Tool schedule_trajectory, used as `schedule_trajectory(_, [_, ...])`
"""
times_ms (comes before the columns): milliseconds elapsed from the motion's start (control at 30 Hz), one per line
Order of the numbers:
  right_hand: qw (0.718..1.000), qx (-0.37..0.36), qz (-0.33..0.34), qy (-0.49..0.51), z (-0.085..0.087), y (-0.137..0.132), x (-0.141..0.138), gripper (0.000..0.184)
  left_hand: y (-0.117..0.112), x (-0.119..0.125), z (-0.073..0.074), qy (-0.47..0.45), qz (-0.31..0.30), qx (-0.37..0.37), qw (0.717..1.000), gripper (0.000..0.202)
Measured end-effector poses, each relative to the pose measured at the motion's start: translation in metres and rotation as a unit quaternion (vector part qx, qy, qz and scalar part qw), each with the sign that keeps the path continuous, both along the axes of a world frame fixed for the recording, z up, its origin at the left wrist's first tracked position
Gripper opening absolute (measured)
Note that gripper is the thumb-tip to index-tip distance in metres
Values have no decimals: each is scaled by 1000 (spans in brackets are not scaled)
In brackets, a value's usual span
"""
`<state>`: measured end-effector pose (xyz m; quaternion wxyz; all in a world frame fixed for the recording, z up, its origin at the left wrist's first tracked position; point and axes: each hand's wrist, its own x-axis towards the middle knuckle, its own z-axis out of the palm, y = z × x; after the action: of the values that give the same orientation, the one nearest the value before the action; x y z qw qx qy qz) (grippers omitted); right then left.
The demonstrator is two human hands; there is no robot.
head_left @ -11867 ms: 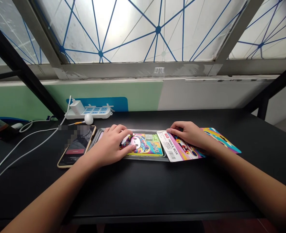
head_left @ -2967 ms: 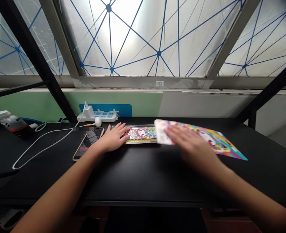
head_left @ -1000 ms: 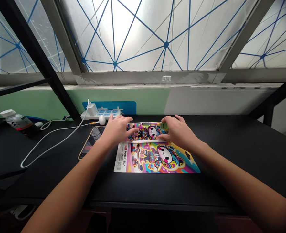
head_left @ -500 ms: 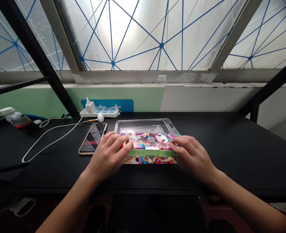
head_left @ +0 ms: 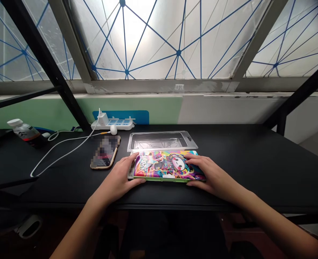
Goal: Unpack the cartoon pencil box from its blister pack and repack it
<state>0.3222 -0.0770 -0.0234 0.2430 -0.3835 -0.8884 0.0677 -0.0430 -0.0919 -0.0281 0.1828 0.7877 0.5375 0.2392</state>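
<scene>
A flat pencil case (head_left: 161, 165) with a bright cartoon print and a green side lies on the black desk, its lid face up. My left hand (head_left: 121, 176) grips its left end, thumb along the front edge and fingers over the far corner. At the other end, my right hand (head_left: 208, 172) holds it with fingers on the printed top and thumb at the front. Just behind the case sits a clear plastic tray (head_left: 161, 141). A strip of something pale or clear shows beneath the case's left end; I cannot make out what it is.
Left of the case lies a phone (head_left: 105, 153). A white cable (head_left: 64, 158) loops from a power strip (head_left: 115, 124) at the wall. A bottle with a white cap (head_left: 25, 133) is at the far left. Black slanted bars (head_left: 296, 97) flank the desk (head_left: 256, 162).
The pencil case has gone from tilted, green side showing, to lying flat with its printed face up. Both hands have shifted to its ends, thumbs now at the front edge.
</scene>
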Motion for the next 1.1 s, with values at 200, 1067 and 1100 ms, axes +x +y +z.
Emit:
schedule_trajectory(200, [984, -138, -59, 93, 27, 22, 6, 37, -1, 1, -1, -24, 13, -18, 999, 101])
schedule_trajectory(1067, [996, 71, -54, 4, -7, 1, 25, 47, 0, 0, 5, -31, 18, -27, 999, 64])
schedule_trajectory(1100, [995, 64, -71, 19, -5, 3, 24, 44, 0, 0, 5, -34, 11, -25, 999, 61])
